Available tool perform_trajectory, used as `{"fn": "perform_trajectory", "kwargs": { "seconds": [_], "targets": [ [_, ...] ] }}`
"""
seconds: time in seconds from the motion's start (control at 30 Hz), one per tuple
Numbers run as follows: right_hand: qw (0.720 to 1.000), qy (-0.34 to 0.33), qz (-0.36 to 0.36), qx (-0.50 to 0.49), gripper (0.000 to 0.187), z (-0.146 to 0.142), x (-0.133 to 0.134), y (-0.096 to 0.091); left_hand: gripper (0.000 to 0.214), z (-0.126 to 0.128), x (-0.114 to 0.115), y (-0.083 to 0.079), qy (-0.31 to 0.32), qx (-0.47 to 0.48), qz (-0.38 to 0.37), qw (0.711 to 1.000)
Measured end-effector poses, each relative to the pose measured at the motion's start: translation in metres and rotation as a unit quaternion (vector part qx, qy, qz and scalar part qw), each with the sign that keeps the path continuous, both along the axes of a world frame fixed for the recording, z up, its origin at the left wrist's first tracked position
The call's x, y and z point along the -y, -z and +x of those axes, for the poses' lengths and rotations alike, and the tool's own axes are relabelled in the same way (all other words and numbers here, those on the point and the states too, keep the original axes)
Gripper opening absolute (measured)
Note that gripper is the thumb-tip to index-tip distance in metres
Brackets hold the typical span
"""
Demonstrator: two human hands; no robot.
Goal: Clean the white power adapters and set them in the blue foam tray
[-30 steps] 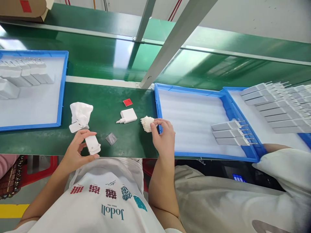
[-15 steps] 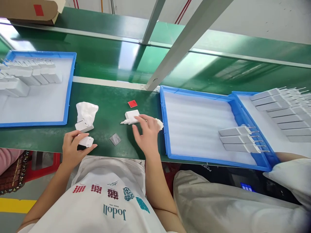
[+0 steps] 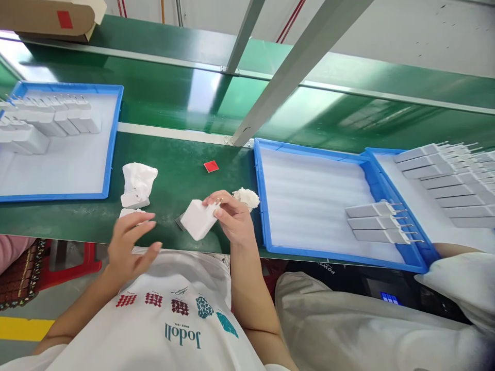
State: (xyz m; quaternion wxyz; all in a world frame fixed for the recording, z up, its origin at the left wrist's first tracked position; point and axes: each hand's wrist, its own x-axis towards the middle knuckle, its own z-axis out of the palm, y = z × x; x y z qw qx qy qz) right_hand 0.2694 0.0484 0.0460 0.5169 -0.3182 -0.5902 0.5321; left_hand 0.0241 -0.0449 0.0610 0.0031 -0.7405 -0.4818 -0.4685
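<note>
Between the thumb and fingers of my right hand (image 3: 236, 219) is a white plug-in charger (image 3: 199, 220), its two metal pins pointing up near my fingertips. The charger covers part of a small grey square (image 3: 180, 221) on the green bench. My left hand (image 3: 131, 242) is empty, fingers apart, just in front of a white charger (image 3: 129, 212) that it partly hides. Behind that one, another white charger (image 3: 135, 199) touches a crumpled white cloth (image 3: 139, 178). A red square (image 3: 211, 166) lies farther back, and a crumpled cream-white wad (image 3: 247, 198) is beyond my right hand.
On the left, a blue tray (image 3: 110, 154) holds several white chargers. A second blue tray (image 3: 263, 206) at right holds 3 chargers, and another (image 3: 371, 152) beside it holds several more. A slanted metal post (image 3: 270, 98) rises behind the bench. Another person's sleeve (image 3: 460, 283) is at far right.
My right hand has picked up the charger from the bench and brought it nearer, turning it. My left hand has let go of its charger and moved slightly right and toward me.
</note>
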Motion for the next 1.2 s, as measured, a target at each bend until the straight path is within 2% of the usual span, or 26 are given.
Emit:
{"fn": "perform_trajectory", "kwargs": {
  "seconds": [0.07,0.13,0.17,0.2,0.23,0.3,0.33,0.37,0.43,0.5,0.63,0.73,0.83,1.0,1.2],
  "targets": [
    [0.997,-0.059,-0.023,-0.052,0.031,-0.005,0.003,-0.001,0.04,0.018,-0.002,-0.016,0.068,0.02,-0.044,0.997],
    [0.991,-0.105,-0.02,-0.085,0.032,-0.009,0.005,-0.005,0.047,0.032,-0.006,-0.026,0.095,0.063,-0.084,0.99],
    [0.987,-0.121,-0.013,-0.102,0.032,-0.011,0.005,-0.007,0.051,0.036,-0.008,-0.028,0.116,0.096,-0.135,0.979],
    [0.984,-0.136,-0.003,-0.116,0.031,-0.012,0.006,-0.009,0.052,0.039,-0.011,-0.029,0.148,0.137,-0.211,0.956],
    [0.981,-0.149,0.007,-0.122,0.03,-0.013,0.006,-0.012,0.052,0.04,-0.013,-0.028,0.186,0.184,-0.3,0.918],
    [0.982,-0.153,0.017,-0.112,0.025,-0.015,0.008,-0.018,0.047,0.041,-0.018,-0.023,0.236,0.275,-0.439,0.822],
    [0.987,-0.132,0.015,-0.095,0.023,-0.016,0.011,-0.021,0.043,0.042,-0.019,-0.019,0.239,0.316,-0.471,0.789],
    [0.993,-0.09,0.012,-0.072,0.022,-0.017,0.014,-0.023,0.041,0.043,-0.02,-0.015,0.224,0.351,-0.478,0.773],
    [0.999,0.036,0.017,-0.023,0.02,-0.02,0.024,-0.027,0.036,0.046,-0.021,-0.008,0.165,0.397,-0.451,0.782],
    [0.989,0.137,0.05,0.027,0.013,-0.023,0.036,-0.03,0.035,0.052,-0.02,-0.003,0.111,0.412,-0.415,0.804],
    [0.96,0.204,0.158,0.108,0.015,-0.033,0.054,-0.033,0.037,0.061,-0.02,-0.001,0.045,0.384,-0.391,0.836],
    [0.936,0.261,0.195,0.135,0.016,-0.04,0.057,-0.032,0.038,0.065,-0.02,-0.002,0.014,0.352,-0.368,0.86],
    [0.927,0.29,0.197,0.131,0.018,-0.046,0.056,-0.028,0.038,0.067,-0.018,-0.001,-0.013,0.318,-0.336,0.886],
    [0.924,0.3,0.211,0.109,0.021,-0.047,0.056,-0.024,0.041,0.066,-0.015,-0.003,-0.053,0.252,-0.292,0.921],
    [0.92,0.277,0.248,0.125,0.014,-0.044,0.054,-0.017,0.039,0.064,-0.015,-0.008,-0.034,0.222,-0.279,0.934]
  ]
}}
